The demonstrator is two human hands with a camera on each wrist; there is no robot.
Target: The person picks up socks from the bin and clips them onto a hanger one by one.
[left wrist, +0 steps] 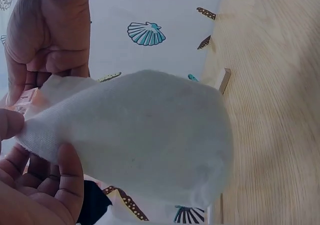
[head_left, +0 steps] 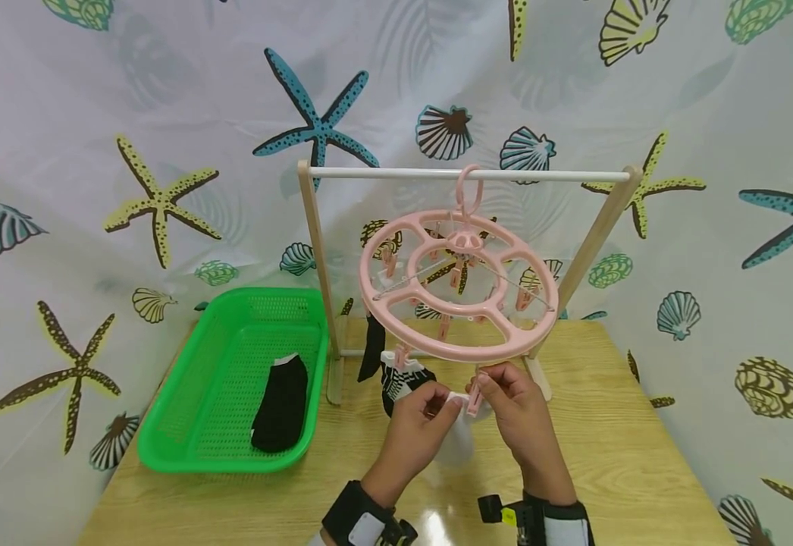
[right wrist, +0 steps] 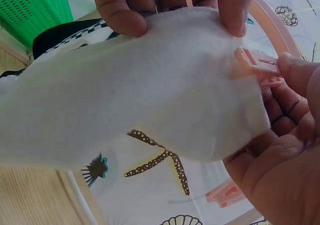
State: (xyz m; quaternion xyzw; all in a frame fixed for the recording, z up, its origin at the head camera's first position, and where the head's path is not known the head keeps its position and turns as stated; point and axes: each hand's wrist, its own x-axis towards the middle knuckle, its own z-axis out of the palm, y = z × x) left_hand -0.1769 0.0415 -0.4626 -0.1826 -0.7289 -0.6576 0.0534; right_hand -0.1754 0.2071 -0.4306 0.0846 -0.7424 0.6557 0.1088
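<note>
My left hand [head_left: 418, 426] pinches the opening edge of a white sock [left wrist: 150, 135], which hangs down below the fingers. Between the thumb and fingers of my right hand [head_left: 521, 409] is a pink clothespin [right wrist: 257, 65]. Its tip sits over the sock's edge, and both hands are close together under the front rim of a round pink drying hanger [head_left: 468, 353]. Beside my left hand, a black-and-white patterned sock [head_left: 396, 383] hangs from another pink clip [head_left: 401, 356]. A black sock-like piece [head_left: 372, 349] hangs farther left.
The hanger hooks over the white bar [head_left: 383, 174] of a wooden-legged rack. At left, a green basket [head_left: 233, 464] holds a black sock [head_left: 282, 406] with a pale edge. Several more pink clips dangle under the hanger. Behind the wooden table [head_left: 615, 455] is a shell-and-starfish patterned cloth [head_left: 383, 76].
</note>
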